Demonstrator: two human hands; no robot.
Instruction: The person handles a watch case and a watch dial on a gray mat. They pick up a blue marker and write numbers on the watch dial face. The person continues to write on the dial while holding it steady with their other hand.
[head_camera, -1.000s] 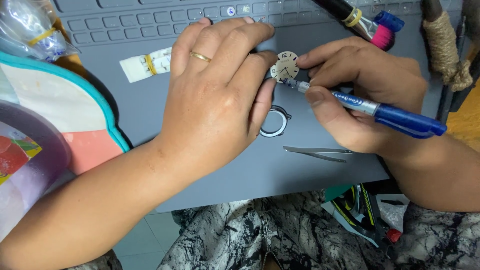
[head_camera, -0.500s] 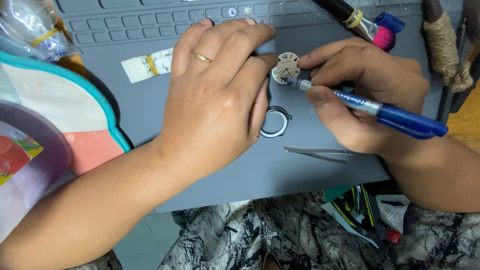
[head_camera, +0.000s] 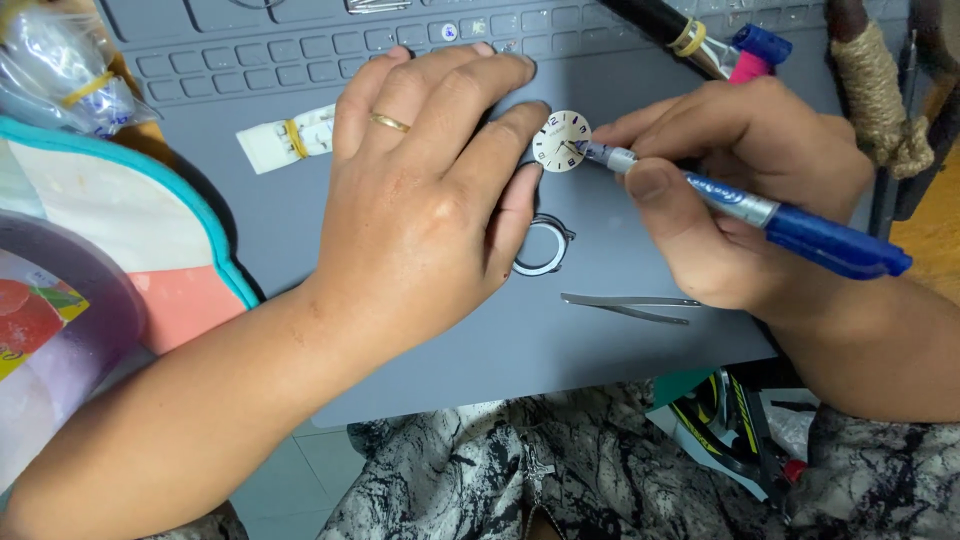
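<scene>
The watch dial (head_camera: 561, 141) could skid or get its face scratched, I judge, if the blue-handled tool (head_camera: 760, 212) presses off-centre, since only fingertips steady it. The dial lies on the grey mat (head_camera: 620, 350), just above the empty watch case ring (head_camera: 541, 246). The left hand (head_camera: 430, 210) pins its left edge, fingers pressed down; the right hand (head_camera: 730, 190) pinches the tool, tip touching the dial's right side. Tweezers (head_camera: 625, 305) lie right of the ring.

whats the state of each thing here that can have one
watch dial: face up, pinched at its edge by the left hand
blue tool: gripped in the right hand, tip on the dial
watch case ring: empty, flat on the grey mat
tweezers: lying loose on the mat, untouched
</scene>
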